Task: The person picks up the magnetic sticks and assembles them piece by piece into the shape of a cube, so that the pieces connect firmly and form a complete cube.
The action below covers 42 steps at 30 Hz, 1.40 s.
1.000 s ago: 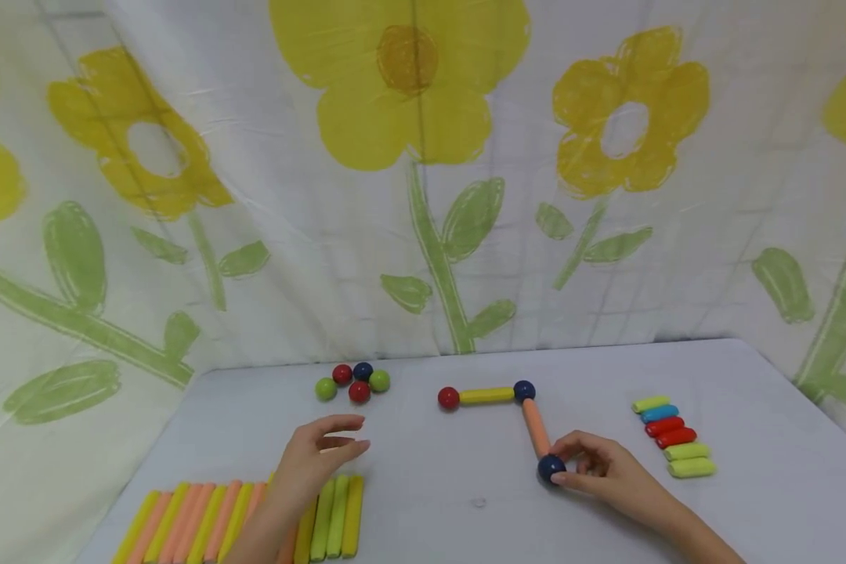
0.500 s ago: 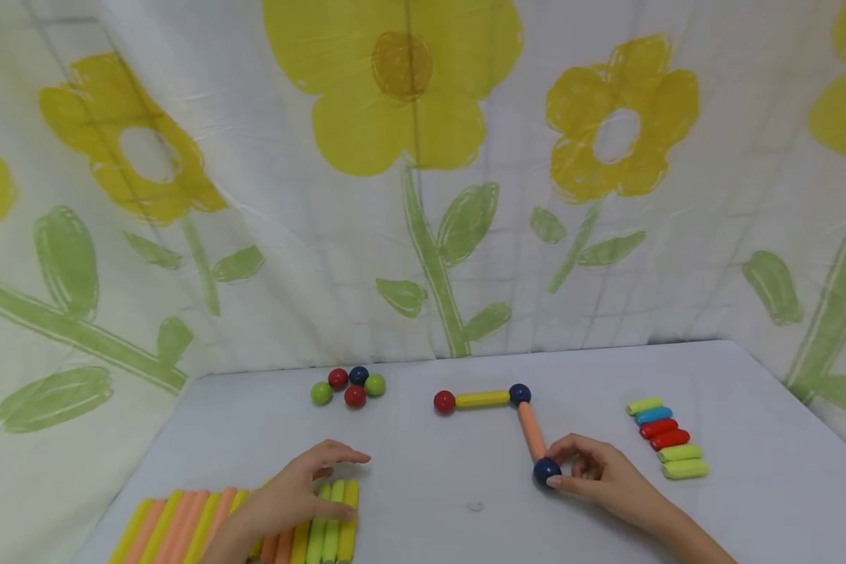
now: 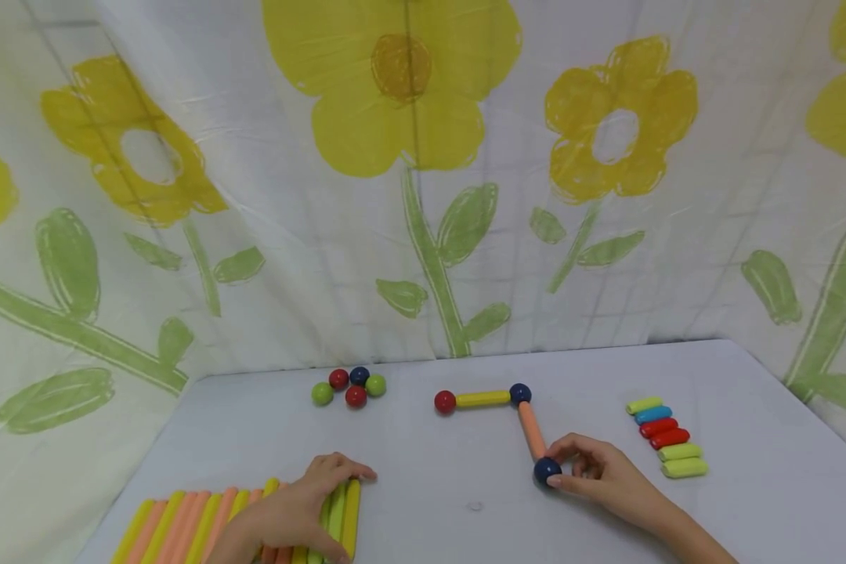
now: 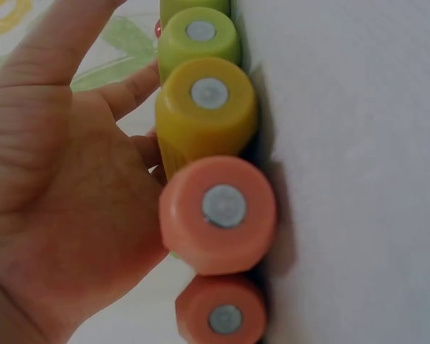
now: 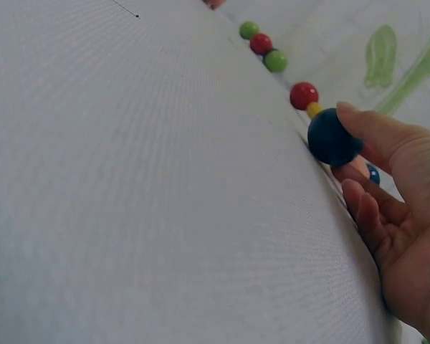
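Note:
In the head view my right hand (image 3: 599, 470) pinches a dark blue ball (image 3: 546, 471) between thumb and fingers. That ball touches the near end of a peach magnetic rod (image 3: 532, 431). At the rod's far end sits another blue ball (image 3: 520, 393), joined by a yellow rod (image 3: 482, 399) to a red ball (image 3: 445, 403). My left hand (image 3: 296, 509) spans the right end of a row of rods (image 3: 183, 526), over green and yellow ones, thumb spread from fingers. The left wrist view shows metal-tipped ends of a yellow rod (image 4: 201, 129) and a peach rod (image 4: 218, 215) beside the palm.
Several loose red, green and blue balls (image 3: 356, 396) lie at the back left of the white table (image 3: 423, 470). On the right, short green, blue and red rods (image 3: 670, 438) lie in a slanting column. A flower-printed cloth (image 3: 324, 258) hangs behind the table.
My left hand has come down and toward me onto the right end of the rod row. The right hand keeps its hold on the blue ball. The view has shifted slightly.

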Motion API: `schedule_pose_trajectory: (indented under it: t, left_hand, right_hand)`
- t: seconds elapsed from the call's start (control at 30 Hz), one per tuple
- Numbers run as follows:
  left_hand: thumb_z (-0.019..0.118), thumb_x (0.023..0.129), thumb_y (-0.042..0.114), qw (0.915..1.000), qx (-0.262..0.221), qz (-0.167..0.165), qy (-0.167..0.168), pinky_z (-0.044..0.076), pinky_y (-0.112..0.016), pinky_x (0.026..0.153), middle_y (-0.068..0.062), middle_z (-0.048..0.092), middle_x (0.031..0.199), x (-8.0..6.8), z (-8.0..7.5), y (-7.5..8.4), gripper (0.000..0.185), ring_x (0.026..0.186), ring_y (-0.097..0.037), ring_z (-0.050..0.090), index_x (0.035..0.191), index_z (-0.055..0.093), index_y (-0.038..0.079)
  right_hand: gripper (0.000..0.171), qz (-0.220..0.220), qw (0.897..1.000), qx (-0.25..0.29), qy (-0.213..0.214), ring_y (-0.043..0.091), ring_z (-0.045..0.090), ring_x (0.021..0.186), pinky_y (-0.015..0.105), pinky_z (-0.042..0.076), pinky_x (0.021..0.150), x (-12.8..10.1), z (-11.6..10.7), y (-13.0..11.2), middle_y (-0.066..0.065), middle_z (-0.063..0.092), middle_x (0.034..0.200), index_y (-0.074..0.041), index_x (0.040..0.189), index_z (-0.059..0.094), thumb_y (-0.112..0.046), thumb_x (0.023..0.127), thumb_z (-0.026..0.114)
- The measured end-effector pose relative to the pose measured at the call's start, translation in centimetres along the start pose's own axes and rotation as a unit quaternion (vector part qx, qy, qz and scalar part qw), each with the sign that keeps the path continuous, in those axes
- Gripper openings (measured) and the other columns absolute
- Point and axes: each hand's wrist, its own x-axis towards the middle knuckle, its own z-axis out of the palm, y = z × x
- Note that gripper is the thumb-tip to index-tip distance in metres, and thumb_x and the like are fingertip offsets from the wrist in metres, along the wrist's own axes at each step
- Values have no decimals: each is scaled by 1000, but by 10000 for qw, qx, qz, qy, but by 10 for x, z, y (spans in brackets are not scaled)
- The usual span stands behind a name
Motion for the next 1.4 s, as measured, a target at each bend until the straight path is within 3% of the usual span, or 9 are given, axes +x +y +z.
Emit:
schedule_pose_trajectory:
  t: [0.2, 0.47, 0.7, 0.8, 0.9, 1.03, 1.17, 1.27, 1.4]
  left_hand:
    - [93, 78, 48, 9998, 128, 71, 167, 45, -35, 102, 12, 48, 136, 2, 6, -24, 78, 125, -19, 37, 143, 52, 43]
    - [93, 80, 33, 9998, 92, -65, 191, 46, -37, 106, 4, 49, 138, 2, 0, 23, 76, 125, -24, 41, 145, 54, 26]
    - [94, 79, 40, 9972, 464, -306, 509, 47, -55, 113, 3, 53, 140, 23, 10, 41, 87, 131, -29, 45, 150, 51, 14]
    - [93, 80, 40, 9965, 324, -331, 695, 43, -61, 115, -4, 56, 142, 35, 17, 45, 89, 132, -32, 49, 151, 51, 8]
    - [91, 82, 40, 9947, 66, -421, 931, 46, -56, 114, -7, 60, 142, 49, 23, 44, 85, 130, -31, 54, 150, 52, 7]
    - [89, 86, 31, 9839, -64, -851, 1568, 58, -39, 95, -8, 64, 129, 59, 29, 47, 72, 109, -23, 60, 145, 57, 4]
    - [87, 86, 14, 9666, -605, -1298, 2127, 57, -31, 71, -8, 63, 102, 55, 30, 59, 53, 82, -19, 59, 129, 64, -6]
    - [86, 87, 11, 9594, -940, -1582, 2137, 55, -29, 64, -5, 61, 89, 53, 30, 65, 41, 69, -15, 59, 121, 68, -5]
    - [83, 89, 10, 9584, -1045, -1666, 2069, 56, -29, 64, -4, 63, 85, 54, 32, 68, 34, 64, -13, 60, 118, 71, -3]
  right_hand:
    - [32, 91, 10000, 12, -16, 15, 56, 81, 22, 47, 67, 2, 2, -1, 9, 66, 109, -2, 123, 67, -19, 98, 77]
    - [32, 210, 9996, -158, 82, 14, 56, 80, 22, 47, 66, -1, 1, -1, 8, 66, 108, -4, 123, 68, -21, 98, 77]
    - [33, 184, 9998, -106, 49, 14, 56, 80, 22, 47, 66, -3, 0, -2, 9, 66, 110, -1, 124, 67, -20, 98, 77]
    - [33, 190, 9998, -68, 22, 15, 56, 80, 22, 47, 66, -2, 1, -3, 9, 66, 110, -1, 124, 67, -20, 98, 77]
    - [33, 210, 9998, -35, 5, 15, 56, 80, 22, 47, 67, -1, 1, -3, 10, 66, 110, -1, 124, 67, -19, 98, 77]
    - [33, 255, 9997, -21, 7, 15, 56, 80, 22, 47, 67, -1, 2, -2, 9, 66, 110, -1, 124, 67, -20, 98, 77]
    - [32, 242, 9997, -66, 26, 15, 56, 80, 22, 48, 66, 0, 3, -2, 8, 66, 109, -2, 123, 68, -20, 98, 77]
    - [32, 222, 9997, -97, 35, 15, 56, 79, 22, 48, 66, 0, 2, -2, 8, 66, 108, -3, 123, 68, -21, 98, 78]
    - [32, 211, 9997, -119, 28, 14, 56, 80, 22, 48, 66, 0, 1, -2, 8, 66, 109, -3, 123, 68, -21, 98, 77]
